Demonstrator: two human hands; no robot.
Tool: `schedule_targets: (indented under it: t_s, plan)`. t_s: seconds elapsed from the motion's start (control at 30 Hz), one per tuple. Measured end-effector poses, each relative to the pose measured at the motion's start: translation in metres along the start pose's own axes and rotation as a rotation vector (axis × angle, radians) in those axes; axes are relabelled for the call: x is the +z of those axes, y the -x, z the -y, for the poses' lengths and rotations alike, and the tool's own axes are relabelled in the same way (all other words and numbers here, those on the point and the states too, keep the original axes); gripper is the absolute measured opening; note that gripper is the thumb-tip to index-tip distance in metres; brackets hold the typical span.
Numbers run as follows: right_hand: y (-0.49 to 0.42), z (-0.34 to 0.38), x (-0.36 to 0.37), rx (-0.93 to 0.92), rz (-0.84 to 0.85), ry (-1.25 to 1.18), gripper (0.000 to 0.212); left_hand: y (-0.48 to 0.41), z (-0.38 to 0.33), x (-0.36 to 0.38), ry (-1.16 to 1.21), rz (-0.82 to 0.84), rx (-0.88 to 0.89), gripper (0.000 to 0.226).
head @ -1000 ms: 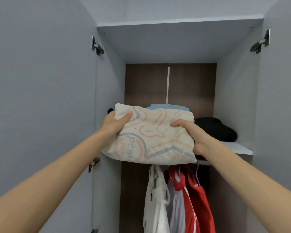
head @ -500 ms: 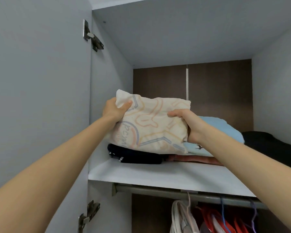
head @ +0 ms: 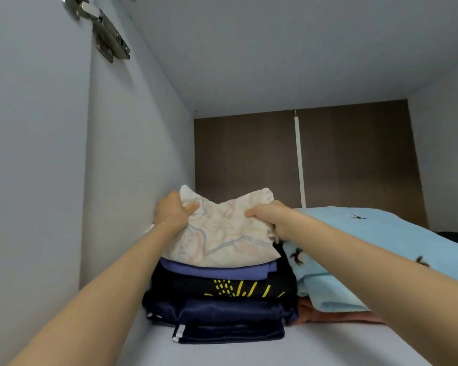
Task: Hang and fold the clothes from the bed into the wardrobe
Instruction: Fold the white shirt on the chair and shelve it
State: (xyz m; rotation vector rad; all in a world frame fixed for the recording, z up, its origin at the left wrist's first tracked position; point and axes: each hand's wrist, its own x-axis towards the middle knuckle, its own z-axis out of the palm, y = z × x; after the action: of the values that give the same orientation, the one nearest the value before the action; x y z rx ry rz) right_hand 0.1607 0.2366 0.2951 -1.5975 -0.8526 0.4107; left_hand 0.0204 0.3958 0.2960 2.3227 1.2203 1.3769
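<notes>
While pinching cream folded shirt, left hand at its 9 o'clock edge, right hand at 3 o'clock. Laid atop dark folded stack on wardrobe shelf, light-blue pile at 3 o'clock. Seemingly only release left for this piece; bed unseen.

"What frames the shot?"
"Pale grey wardrobe panels: a side wall at left, a top panel overhead, a metal hinge in the upper left corner."
"And at centre?"
"A dark brown wood-grain back panel, split by a white vertical strip; a white shelf runs along the bottom."
</notes>
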Motion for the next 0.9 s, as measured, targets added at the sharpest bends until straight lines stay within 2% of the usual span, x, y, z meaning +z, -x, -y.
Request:
schedule_targets:
  t_s: [0.07,0.13,0.2,0.23,0.3,0.37,0.4,0.47,0.53,0.6,0.8,0.9]
  plan:
    - [-0.008,-0.011,0.005,-0.144,-0.089,0.162,0.07,0.008,0.005,0.015,0.006,-0.026,0.074,0.044]
    - [-0.009,-0.016,0.007,-0.293,-0.168,0.357,0.085,0.014,0.004,0.019,-0.02,-0.12,0.227,0.04]
    - [-0.007,-0.01,0.006,-0.445,-0.269,0.623,0.077,0.015,-0.005,0.015,-0.156,-0.212,0.397,0.027]
    - [-0.005,-0.005,0.005,-0.522,-0.311,0.746,0.067,0.014,-0.01,0.013,-0.197,-0.189,0.422,0.019]
    - [-0.002,0.008,0.006,-0.612,-0.257,0.824,0.05,0.012,-0.021,0.013,-0.248,0.019,0.36,0.02]
    - [0.001,0.011,0.014,-0.59,-0.091,0.81,0.05,0.016,-0.025,0.018,-0.36,0.303,0.244,0.032]
    - [0.001,0.007,0.02,-0.552,-0.018,0.852,0.052,0.019,-0.024,0.021,-0.406,0.39,0.198,0.037]
    - [-0.005,-0.008,0.029,-0.435,0.074,1.022,0.056,0.026,-0.018,0.022,-0.415,0.462,0.149,0.044]
    - [-0.012,-0.027,0.03,-0.334,0.118,1.131,0.058,0.028,-0.013,0.026,-0.396,0.481,0.141,0.047]
    - [-0.017,-0.041,0.028,-0.301,0.143,1.116,0.057,0.029,-0.01,0.03,-0.394,0.5,0.14,0.047]
    - [-0.009,-0.049,0.029,-0.333,0.112,1.074,0.057,0.035,0.003,0.036,-0.41,0.412,0.124,0.049]
    - [0.001,-0.038,0.025,-0.354,0.068,0.978,0.05,0.037,-0.002,0.024,-0.308,0.407,0.095,0.041]
